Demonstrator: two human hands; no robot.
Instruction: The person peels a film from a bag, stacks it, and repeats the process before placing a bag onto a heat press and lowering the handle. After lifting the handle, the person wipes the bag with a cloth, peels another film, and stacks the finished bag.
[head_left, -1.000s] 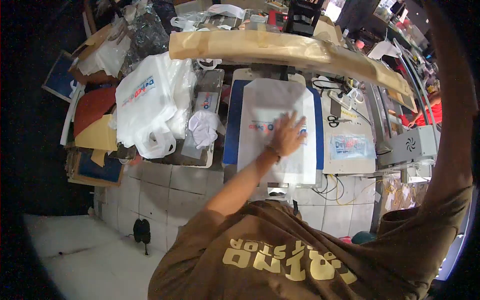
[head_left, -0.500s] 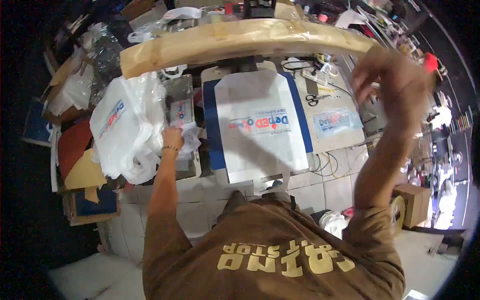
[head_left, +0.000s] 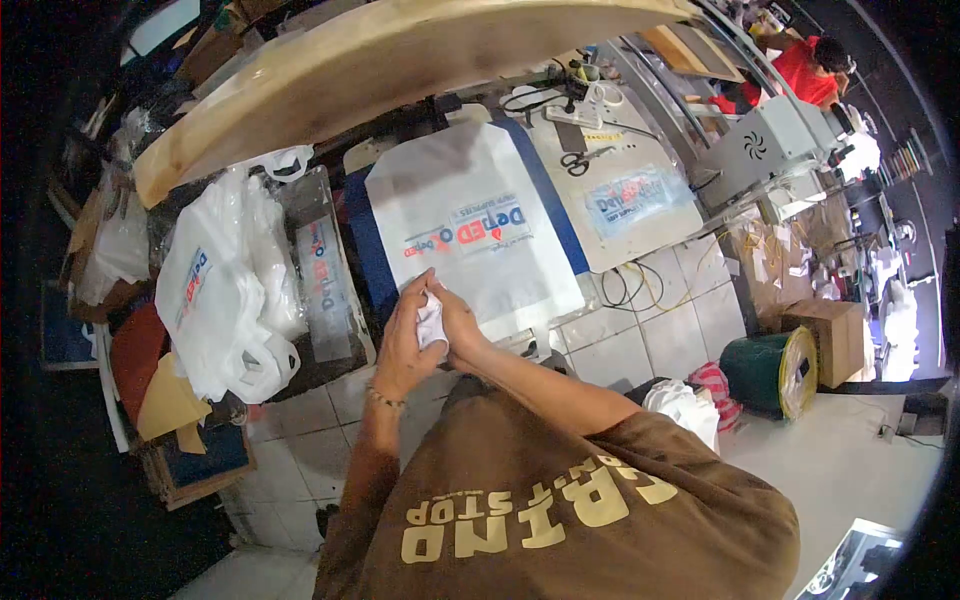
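A crumpled white cloth [head_left: 431, 322] is squeezed between my two hands near the front edge of a printed white bag. My left hand [head_left: 402, 342] wraps it from the left. From the other side my right hand [head_left: 461, 326] presses against it, fingers closed. The white bag [head_left: 480, 275], with blue and red lettering, lies flat on a blue board [head_left: 557, 205]. To the left, a strip of clear film with similar print [head_left: 322, 285] rests on a dark surface. Beside it is a pile of white printed bags [head_left: 225, 275].
A long padded tan bar [head_left: 400, 80] spans above the work area. Scissors [head_left: 583, 160], cables and a printed clear sheet [head_left: 638, 200] lie on the right-hand tabletop. A person in red [head_left: 808, 72] is at the far right. A green spool [head_left: 765, 375] stands on the floor.
My left hand has carried the cloth rightward from beside the film strip. My right hand came down from its raised position to join it. The camera view has turned.
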